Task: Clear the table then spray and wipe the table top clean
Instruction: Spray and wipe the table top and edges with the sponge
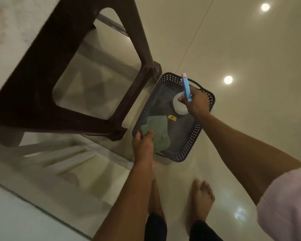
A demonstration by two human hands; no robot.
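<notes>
Below, left hand (pixel 143 145) pinching green cloth (pixel 157 134), right hand (pixel 196 101) gripping spray bottle (pixel 180 105)

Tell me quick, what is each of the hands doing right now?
Left hand: holding the green square cleaning cloth.
Right hand: holding the white spray bottle with the blue trigger, over the dark perforated plastic basket.

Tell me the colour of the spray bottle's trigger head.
Light blue with a pink nozzle tip, atop a white bottle; the trigger head shows best in the head view.
</notes>
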